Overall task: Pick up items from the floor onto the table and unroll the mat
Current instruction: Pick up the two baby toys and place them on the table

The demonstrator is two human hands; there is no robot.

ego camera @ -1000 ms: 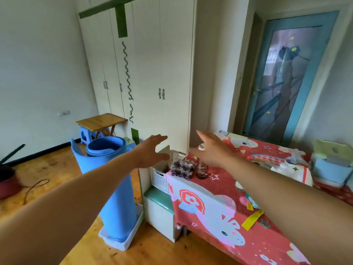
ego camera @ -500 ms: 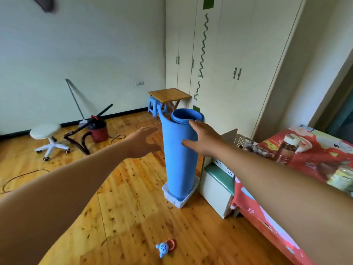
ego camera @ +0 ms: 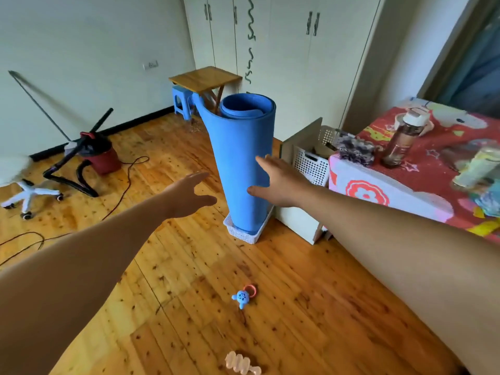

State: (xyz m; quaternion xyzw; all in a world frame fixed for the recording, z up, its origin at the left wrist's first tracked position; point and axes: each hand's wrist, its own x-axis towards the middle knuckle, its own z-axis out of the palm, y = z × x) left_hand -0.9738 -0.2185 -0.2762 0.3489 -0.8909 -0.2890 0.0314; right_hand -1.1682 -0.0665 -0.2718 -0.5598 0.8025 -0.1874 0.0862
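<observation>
A rolled blue mat stands upright in a white basket on the wooden floor. My right hand is open, its fingers against the mat's right side at mid height. My left hand is open too, a short way left of the mat and not touching it. A small blue and pink toy lies on the floor in front of me. A pale ribbed item lies at the bottom edge. The table with a red patterned cloth is at right.
On the table are a bottle, a jar and a dark cloth. A white cabinet with a basket sits beside the mat. A red vacuum, cables, a white stool and a small wooden table are further off.
My view has turned left and down from the table to the floor. Both hands have dropped from the mat's top to its middle, and the right hand now touches its side.
</observation>
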